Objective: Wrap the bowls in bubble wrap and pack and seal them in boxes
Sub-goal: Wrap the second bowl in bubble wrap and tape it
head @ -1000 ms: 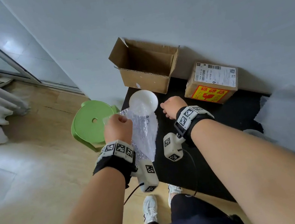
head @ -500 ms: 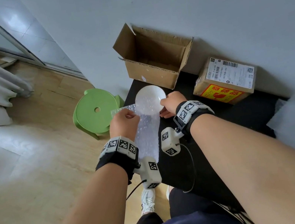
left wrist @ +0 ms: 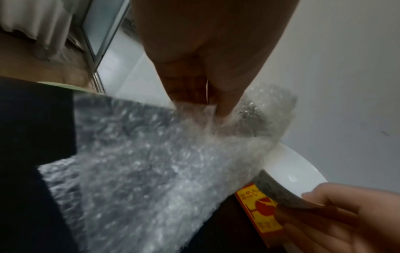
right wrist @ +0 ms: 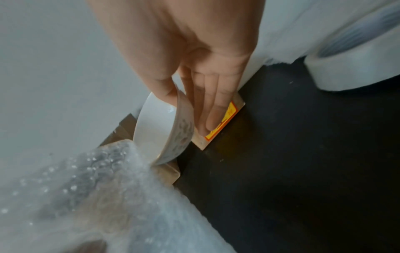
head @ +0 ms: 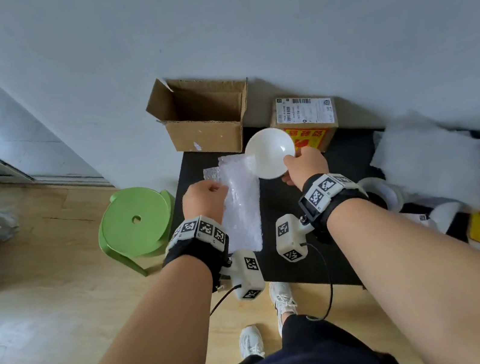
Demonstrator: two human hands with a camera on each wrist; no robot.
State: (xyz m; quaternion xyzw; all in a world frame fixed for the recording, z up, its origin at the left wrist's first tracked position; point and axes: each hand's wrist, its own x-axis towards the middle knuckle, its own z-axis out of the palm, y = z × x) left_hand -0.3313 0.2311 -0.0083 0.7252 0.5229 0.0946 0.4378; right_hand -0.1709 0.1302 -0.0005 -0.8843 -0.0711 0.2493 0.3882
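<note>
Two hands are busy above the black table (head: 332, 249): the right hand (head: 305, 164) pinches the near rim of the round white ceramic bowl (head: 270, 153), thumb inside and fingers beneath, holding it tilted in the air, while the left hand (head: 203, 200) grips the left edge of the clear bubble wrap sheet (head: 241, 207). The sheet's long axis runs from the person toward the wall, and the bowl hangs just off its far right corner, the wrap's edge touching the rim. The right hand looks best placed to swing the bowl left onto the sheet, with the open brown cardboard box (head: 205, 117) waiting beyond.
</note>
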